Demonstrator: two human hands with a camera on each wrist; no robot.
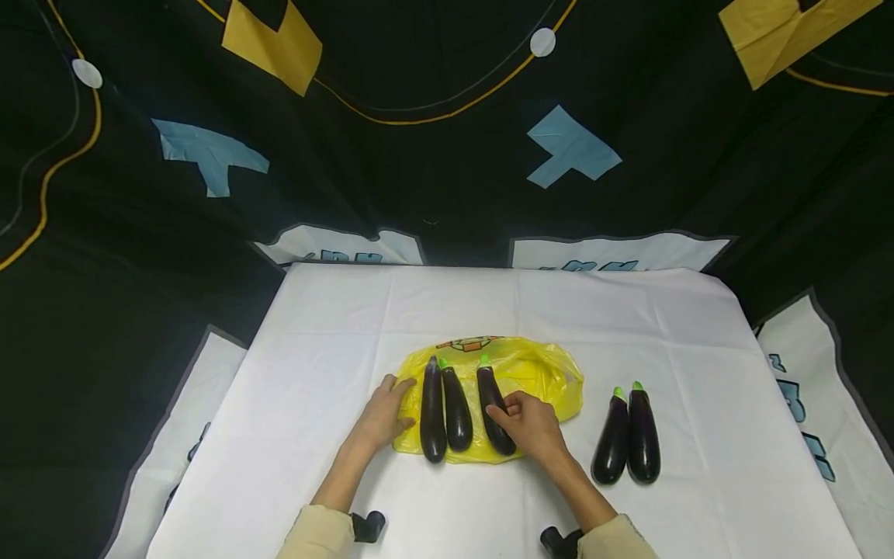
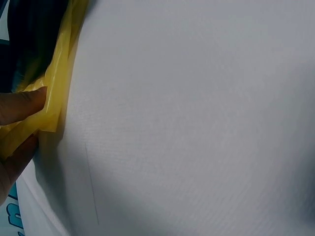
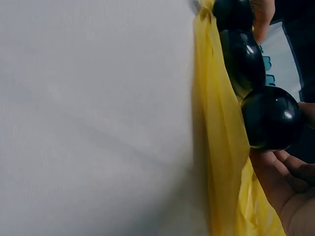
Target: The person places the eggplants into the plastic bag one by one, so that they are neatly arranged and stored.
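Three dark purple eggplants lie side by side on a yellow plastic bag (image 1: pixel 527 379). My right hand (image 1: pixel 534 425) holds the rightmost eggplant (image 1: pixel 497 423) near its lower end, thumb over it and fingers along its right side. In the right wrist view the round end of this eggplant (image 3: pixel 273 118) shows between thumb and fingers. The middle eggplant (image 1: pixel 457 411) has a green stem and leans toward the left eggplant (image 1: pixel 433 415). At the bag's left edge, my left hand (image 1: pixel 382 411) touches the plastic with thumb and fingers spread apart.
Two more eggplants, a left one (image 1: pixel 611 439) and a right one (image 1: pixel 643 436), lie together to the right of the bag. A white cloth (image 1: pixel 726 466) covers the table. Behind it hangs a black curtain (image 1: pixel 433 186) with blue and yellow shapes.
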